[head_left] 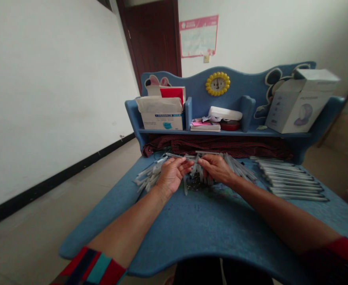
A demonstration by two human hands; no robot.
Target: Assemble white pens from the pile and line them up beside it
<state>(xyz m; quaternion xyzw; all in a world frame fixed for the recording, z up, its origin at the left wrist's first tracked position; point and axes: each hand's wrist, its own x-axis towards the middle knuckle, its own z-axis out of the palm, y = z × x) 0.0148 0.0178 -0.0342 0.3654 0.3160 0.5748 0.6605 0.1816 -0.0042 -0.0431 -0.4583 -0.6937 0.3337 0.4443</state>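
My left hand (172, 173) and my right hand (216, 168) meet over the middle of a blue desk (197, 229), fingers curled and pinched together on a thin grey pen-like tube (192, 159) between them. Under and around the hands lies a loose heap of grey tubes (150, 176). A small pile of dark tiny parts (195, 183) sits just below the fingers. To the right, a neat row of finished-looking grey tubes (293, 183) lies side by side.
A blue shelf (221, 132) at the desk's back holds a box of masks (161, 113), a white carton (299, 101), booklets and a yellow clock (217, 83). A dark red checked cloth (221, 145) lies under it. White wall left, brown door behind.
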